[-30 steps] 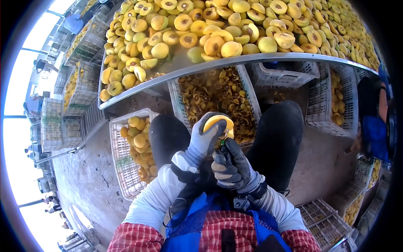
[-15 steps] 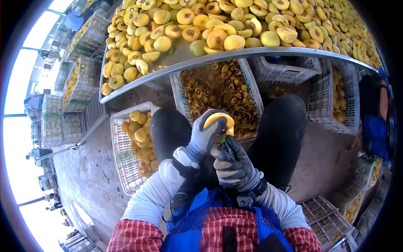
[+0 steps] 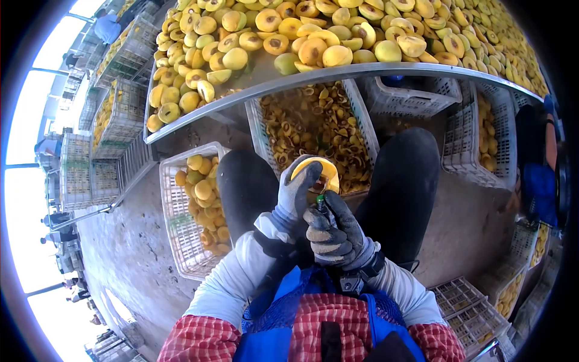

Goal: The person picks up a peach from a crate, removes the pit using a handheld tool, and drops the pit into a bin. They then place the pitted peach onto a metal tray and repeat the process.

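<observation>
My left hand [image 3: 295, 193], in a grey glove, grips a yellow peach half [image 3: 319, 172] above my knees. Just below it, my right hand [image 3: 332, 232], in a dark glove, is closed around a small tool with a green tip [image 3: 319, 199] that touches the fruit's lower edge. Both hands hover over a white crate of pits and scraps [image 3: 313, 130] that stands between my legs.
A metal table [image 3: 338, 75] heaped with halved yellow peaches [image 3: 289, 36] runs across the top. A white crate of whole peaches [image 3: 199, 205] stands by my left knee. More crates [image 3: 476, 139] sit to the right, stacked crates [image 3: 90, 169] to the left. Other people work at the edges.
The hands stay together on the fruit; the peach half has turned a little in my left hand and the tool has shifted slightly along its edge.
</observation>
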